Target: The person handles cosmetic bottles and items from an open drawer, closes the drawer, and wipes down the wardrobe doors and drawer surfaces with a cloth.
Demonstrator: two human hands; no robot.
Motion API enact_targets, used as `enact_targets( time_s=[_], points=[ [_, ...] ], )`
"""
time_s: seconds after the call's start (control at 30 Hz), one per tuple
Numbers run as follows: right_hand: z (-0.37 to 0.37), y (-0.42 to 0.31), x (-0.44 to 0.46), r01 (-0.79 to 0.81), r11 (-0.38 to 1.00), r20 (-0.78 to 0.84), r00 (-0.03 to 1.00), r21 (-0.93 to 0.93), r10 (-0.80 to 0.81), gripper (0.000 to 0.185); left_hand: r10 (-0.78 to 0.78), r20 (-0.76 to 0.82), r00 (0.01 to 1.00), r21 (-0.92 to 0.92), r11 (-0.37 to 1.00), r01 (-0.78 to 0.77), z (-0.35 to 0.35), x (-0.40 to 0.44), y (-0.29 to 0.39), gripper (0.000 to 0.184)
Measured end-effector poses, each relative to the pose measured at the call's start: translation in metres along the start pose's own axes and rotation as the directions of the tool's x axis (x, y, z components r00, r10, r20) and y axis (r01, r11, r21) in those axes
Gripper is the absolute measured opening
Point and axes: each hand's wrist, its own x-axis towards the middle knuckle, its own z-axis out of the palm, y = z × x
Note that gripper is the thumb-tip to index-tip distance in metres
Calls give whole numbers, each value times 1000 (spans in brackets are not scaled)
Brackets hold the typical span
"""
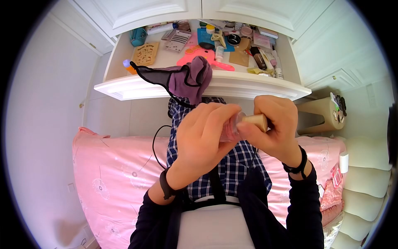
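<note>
My left hand [207, 135] is wrapped round a clear pinkish bottle [230, 128], held above the lap in plaid cloth. The fingers of my right hand [275, 126] are closed on its gold-coloured cap [256, 121], at the bottle's right end. Whether the cap is on the bottle or just apart from it, I cannot tell. Beyond my left hand, a purple cloth with black edging [188, 81] hangs over the front of the open drawer [248, 85].
Inside the drawer lie a pink item [199, 54], a Hello Kitty pouch [146, 54], a dark tube [258, 58] and several cosmetics. A beige bin [323, 114] stands at the right. Pink bedding [112, 174] spreads on both sides of the lap.
</note>
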Motion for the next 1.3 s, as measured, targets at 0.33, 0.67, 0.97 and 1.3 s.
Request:
enact_targets(
  time_s=[0.33,0.67,0.97,1.3],
  points=[
    [7,9,-9,-98,984,22,995,149,96,37,-326,482,814,-348,781,518,-4,3,5,34],
    [2,13,1,-547,739,351,832,394,429,43,-43,825,564,-557,-228,798,20,-9,-7,43],
    [9,23,14,-545,715,403,830,437,386,40,97,845,525,-278,-759,588,38,-10,0,79],
    [4,11,16,-613,658,387,789,437,478,38,110,869,483,-257,-732,630,32,-3,7,80]
  ],
)
